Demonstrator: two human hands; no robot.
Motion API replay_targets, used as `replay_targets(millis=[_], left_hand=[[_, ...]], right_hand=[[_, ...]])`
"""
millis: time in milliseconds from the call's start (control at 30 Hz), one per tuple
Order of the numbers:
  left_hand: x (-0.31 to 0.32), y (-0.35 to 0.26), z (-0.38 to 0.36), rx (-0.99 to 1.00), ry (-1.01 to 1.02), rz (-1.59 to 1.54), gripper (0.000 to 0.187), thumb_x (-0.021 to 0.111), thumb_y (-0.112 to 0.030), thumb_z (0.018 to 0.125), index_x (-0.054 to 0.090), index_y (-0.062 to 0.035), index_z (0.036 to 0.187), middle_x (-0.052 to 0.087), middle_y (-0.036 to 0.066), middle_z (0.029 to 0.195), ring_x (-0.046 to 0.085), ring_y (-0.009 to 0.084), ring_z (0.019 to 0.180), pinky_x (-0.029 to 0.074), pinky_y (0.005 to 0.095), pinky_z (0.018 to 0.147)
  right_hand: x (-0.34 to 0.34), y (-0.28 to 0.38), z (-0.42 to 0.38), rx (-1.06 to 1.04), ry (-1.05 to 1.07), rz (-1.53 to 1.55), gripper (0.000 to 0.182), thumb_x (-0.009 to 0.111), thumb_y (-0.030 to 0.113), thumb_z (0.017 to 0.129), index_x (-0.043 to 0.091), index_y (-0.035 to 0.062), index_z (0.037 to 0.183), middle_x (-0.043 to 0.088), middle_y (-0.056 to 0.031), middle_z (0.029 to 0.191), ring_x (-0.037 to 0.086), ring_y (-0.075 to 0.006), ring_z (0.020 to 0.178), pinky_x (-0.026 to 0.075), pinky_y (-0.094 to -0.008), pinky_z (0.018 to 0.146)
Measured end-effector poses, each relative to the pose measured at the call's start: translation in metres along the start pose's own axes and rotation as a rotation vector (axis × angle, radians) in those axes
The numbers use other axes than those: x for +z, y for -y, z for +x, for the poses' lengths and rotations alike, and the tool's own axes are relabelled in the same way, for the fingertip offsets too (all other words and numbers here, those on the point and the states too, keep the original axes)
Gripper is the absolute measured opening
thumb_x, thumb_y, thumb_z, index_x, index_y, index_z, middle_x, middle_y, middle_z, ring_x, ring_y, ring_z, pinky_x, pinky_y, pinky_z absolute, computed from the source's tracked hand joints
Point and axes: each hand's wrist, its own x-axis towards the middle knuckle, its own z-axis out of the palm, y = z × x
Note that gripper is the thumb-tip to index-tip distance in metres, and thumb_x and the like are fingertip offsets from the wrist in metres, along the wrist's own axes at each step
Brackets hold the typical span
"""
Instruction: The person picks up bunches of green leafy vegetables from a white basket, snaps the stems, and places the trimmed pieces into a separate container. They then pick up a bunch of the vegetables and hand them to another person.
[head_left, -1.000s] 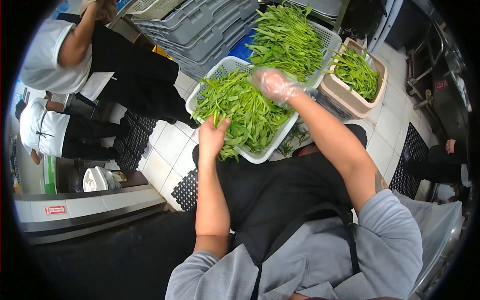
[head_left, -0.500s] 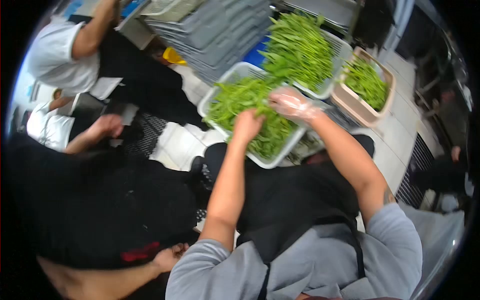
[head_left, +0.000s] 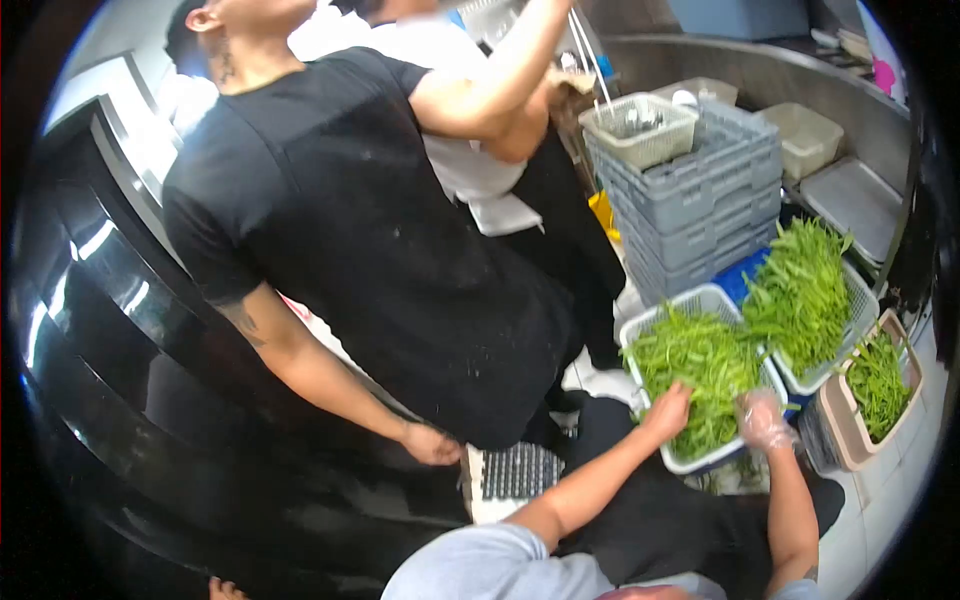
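A white plastic basket (head_left: 682, 466) full of leafy green stalks (head_left: 700, 365) stands low in front of me. My bare left hand (head_left: 668, 410) is at the near side of the greens, its fingers closed on some of them. At the basket's right edge is my right hand (head_left: 766, 420), in a clear plastic glove. Its fingers are curled, and a green stem pokes out beside it; the fingertips are partly hidden. Just beyond, a second basket (head_left: 865, 300) holds a tall heap of longer green stalks (head_left: 805, 295).
To the right sits a beige tub (head_left: 850, 430) with more greens. Stacked grey crates (head_left: 690, 220) rise behind the baskets, topped by a small basket (head_left: 640, 130). A co-worker in black (head_left: 390, 230) stands close on my left, another person in white behind. A perforated mat (head_left: 520, 470) lies on the floor.
My view has swung left and up, so the baskets now appear lower and farther right. My gloved hand has shifted from over the greens to the basket's right edge.
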Motion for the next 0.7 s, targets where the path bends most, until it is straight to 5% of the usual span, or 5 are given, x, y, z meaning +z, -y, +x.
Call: replay_targets(millis=[67, 233, 700], left_hand=[[-0.006, 0.0, -0.011, 0.043, 0.065, -0.008, 0.039, 0.054, -0.004, 0.088, 0.061, -0.004, 0.127, 0.058, 0.023, 0.118, 0.062, 0.0456, 0.105, 0.052, 0.0532, 0.09], [-0.005, -0.006, -0.016, -0.018, 0.051, 0.025, 0.04, 0.056, -0.01, 0.09, 0.06, -0.0079, 0.129, 0.061, 0.019, 0.12, 0.062, 0.0428, 0.108, 0.052, 0.0509, 0.093], [0.007, -0.025, -0.014, -0.005, 0.122, 0.25, 0.035, 0.058, -0.018, 0.089, 0.064, -0.0081, 0.123, 0.066, 0.017, 0.117, 0.065, 0.0414, 0.104, 0.052, 0.051, 0.091]], right_hand=[[0.011, -0.008, -0.002, -0.12, -0.169, 0.064, 0.015, 0.063, 0.017, 0.079, 0.071, 0.0066, 0.085, 0.068, -0.0195, 0.083, 0.065, -0.0392, 0.086, 0.051, -0.0503, 0.08], [0.009, -0.013, -0.008, -0.054, -0.07, 0.087, 0.023, 0.065, 0.026, 0.084, 0.075, 0.008, 0.094, 0.07, -0.0203, 0.089, 0.066, -0.0417, 0.089, 0.05, -0.0529, 0.084], [0.019, -0.038, -0.019, -0.109, -0.149, 0.183, 0.012, 0.064, 0.026, 0.075, 0.069, 0.0148, 0.074, 0.068, -0.0127, 0.073, 0.068, -0.0347, 0.068, 0.054, -0.0475, 0.064]])
